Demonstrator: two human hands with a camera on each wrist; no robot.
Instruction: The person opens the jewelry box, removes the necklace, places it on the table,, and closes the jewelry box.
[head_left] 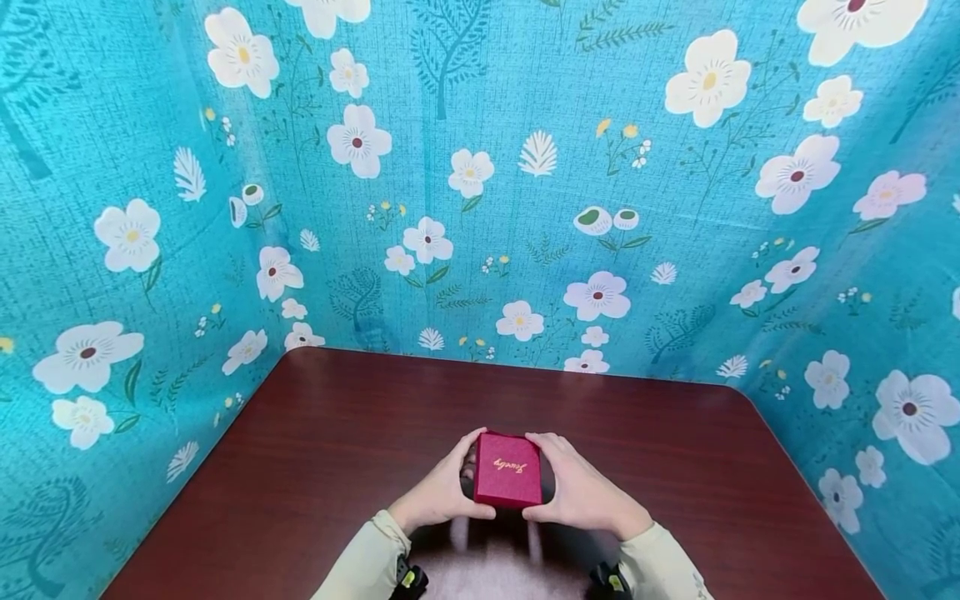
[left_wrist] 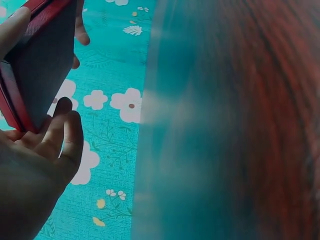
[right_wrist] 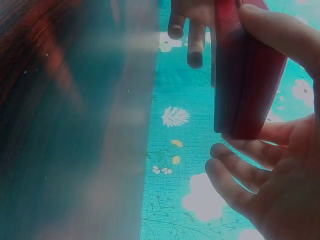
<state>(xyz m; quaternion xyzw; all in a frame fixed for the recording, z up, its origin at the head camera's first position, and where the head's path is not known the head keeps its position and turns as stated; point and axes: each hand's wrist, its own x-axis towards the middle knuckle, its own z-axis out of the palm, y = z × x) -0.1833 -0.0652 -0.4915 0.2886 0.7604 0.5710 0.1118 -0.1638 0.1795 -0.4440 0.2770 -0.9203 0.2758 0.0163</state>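
A small red jewelry box [head_left: 508, 471] with gold lettering on its lid is held up between both hands over the near part of the table. My left hand [head_left: 447, 487] grips its left side, thumb at the near edge and fingers at the far corner. On the opposite side my right hand [head_left: 581, 483] holds it the same way. In the left wrist view the dark underside of the box [left_wrist: 42, 65] shows, apart from the table. The right wrist view shows a seam along the side of the box [right_wrist: 245, 75]; the lid looks closed.
The dark reddish-brown wooden table [head_left: 360, 417] has a glossy surface that reflects light. A blue flowered cloth [head_left: 480, 217] hangs behind the table and along both sides. Dark straps with yellow-green marks [head_left: 408, 577] sit at the wrists.
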